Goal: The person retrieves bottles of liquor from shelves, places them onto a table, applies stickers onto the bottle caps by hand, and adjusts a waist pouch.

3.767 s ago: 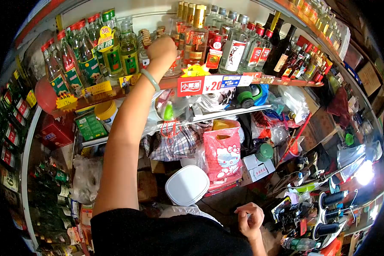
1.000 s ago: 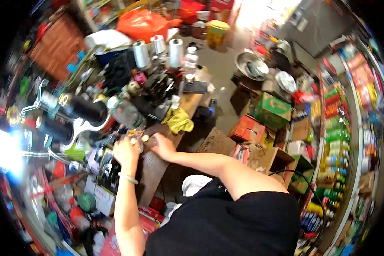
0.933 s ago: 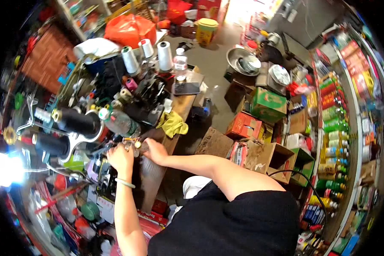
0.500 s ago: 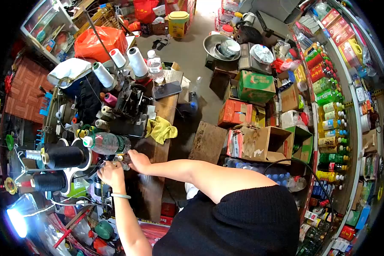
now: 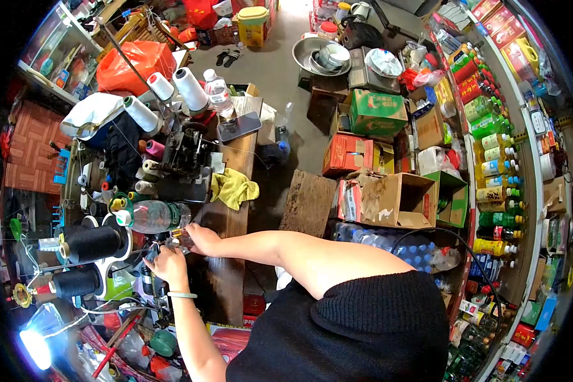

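Clear plastic bottle [image 5: 153, 216] lies near twelve o'clock of person's left hand [image 5: 167, 264], which is half-curled on a small clear item [image 5: 178, 242] between both hands. Right hand [image 5: 202, 240] partly closed, gripping it too. Yellow cloth [image 5: 235, 189]: one o'clock.

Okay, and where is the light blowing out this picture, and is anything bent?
In the head view, the lamp at lower left glares white, the bright patch at top centre is washed out, and the right-hand shelf rail bows outward; detail between the left hand and right hand is hard to make out.
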### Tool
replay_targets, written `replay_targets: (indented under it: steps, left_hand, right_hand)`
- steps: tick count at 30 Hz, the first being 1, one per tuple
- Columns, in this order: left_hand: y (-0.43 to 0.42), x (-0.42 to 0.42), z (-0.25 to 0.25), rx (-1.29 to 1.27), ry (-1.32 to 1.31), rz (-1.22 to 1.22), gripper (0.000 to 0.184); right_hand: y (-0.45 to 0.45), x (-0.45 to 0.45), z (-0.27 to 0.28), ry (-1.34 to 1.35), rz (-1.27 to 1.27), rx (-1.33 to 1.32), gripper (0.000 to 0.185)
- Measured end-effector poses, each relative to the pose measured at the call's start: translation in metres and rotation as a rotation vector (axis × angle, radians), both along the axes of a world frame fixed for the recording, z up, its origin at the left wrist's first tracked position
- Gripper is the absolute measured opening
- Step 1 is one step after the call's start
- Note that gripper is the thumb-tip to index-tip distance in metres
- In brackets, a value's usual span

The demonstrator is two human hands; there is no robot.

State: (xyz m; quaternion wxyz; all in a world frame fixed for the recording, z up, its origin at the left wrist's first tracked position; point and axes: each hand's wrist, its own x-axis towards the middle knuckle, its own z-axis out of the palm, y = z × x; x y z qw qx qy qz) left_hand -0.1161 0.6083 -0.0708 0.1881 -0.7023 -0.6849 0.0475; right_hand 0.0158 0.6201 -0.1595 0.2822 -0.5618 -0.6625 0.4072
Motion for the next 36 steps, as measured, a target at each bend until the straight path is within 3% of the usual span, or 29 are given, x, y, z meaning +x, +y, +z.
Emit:
replay_targets:
  steps: [2,5,11,13,18,22,27,32,36]
  left_hand:
    - [-0.001,-0.001,-0.004,0.067,-0.028,-0.045,0.032]
    - [-0.001,-0.002,-0.005,-0.023,-0.081,0.005,0.043]
    - [-0.015,0.028,0.038,-0.182,-0.036,0.071,0.067]
    - [-0.028,0.045,0.062,-0.139,-0.096,0.057,0.064]
    - [-0.093,0.065,0.094,-0.015,-0.293,-0.048,0.058]
    - [-0.169,0.067,0.121,0.050,-0.430,-0.025,0.050]
    - [-0.270,0.029,0.128,0.075,-0.506,0.138,0.047]
    - [-0.361,-0.006,0.148,0.260,-0.384,0.323,0.044]
    - [-0.428,-0.021,0.154,0.364,-0.313,0.550,0.040]
  right_hand:
    - [-0.001,0.000,-0.003,0.100,0.029,-0.012,0.058]
    - [-0.005,-0.002,-0.005,0.242,-0.011,-0.043,0.060]
    - [-0.006,0.005,-0.003,0.238,0.047,-0.082,0.062]
    - [-0.013,0.015,0.002,0.122,0.070,-0.197,0.064]
    - [-0.042,0.058,-0.010,0.091,0.164,-0.100,0.050]
    - [-0.073,0.108,-0.016,0.086,0.264,-0.128,0.029]
    - [-0.112,0.146,0.009,0.034,0.226,-0.153,0.023]
    - [-0.143,0.122,0.037,0.055,0.247,-0.120,0.024]
    - [-0.186,0.077,0.065,0.044,0.482,0.002,0.025]
